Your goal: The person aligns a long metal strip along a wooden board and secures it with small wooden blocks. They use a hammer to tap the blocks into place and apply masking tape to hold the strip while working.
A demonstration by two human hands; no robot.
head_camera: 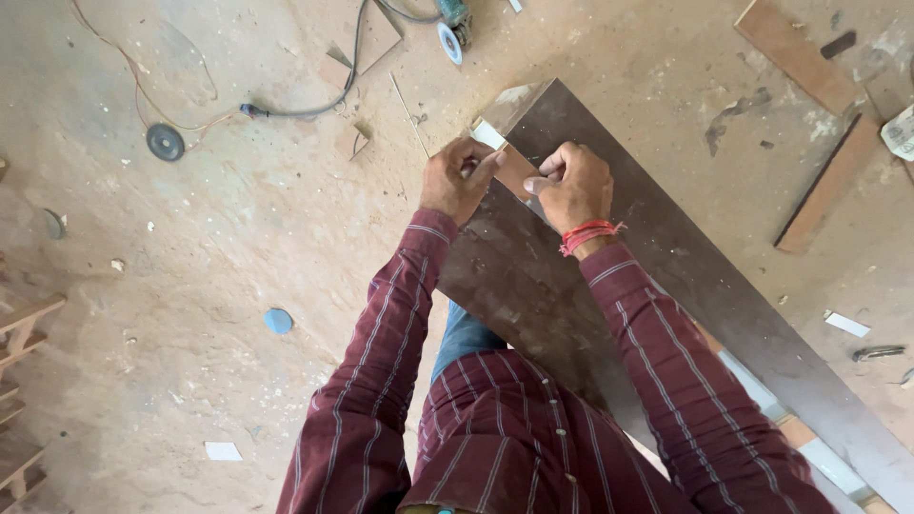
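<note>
No screens or signs; crumpled whitish printed wrapper (pixel 899 131) on dusty floor at right edge, partly cut off.

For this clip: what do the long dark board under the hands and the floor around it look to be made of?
The long dark board looks like laminated wood board: a smooth, slightly glossy dark brown face, with a paler tan core showing at the corner strip between the left hand and right hand. The floor looks like bare concrete, matte and dusty, possibly coated in sawdust.
</note>
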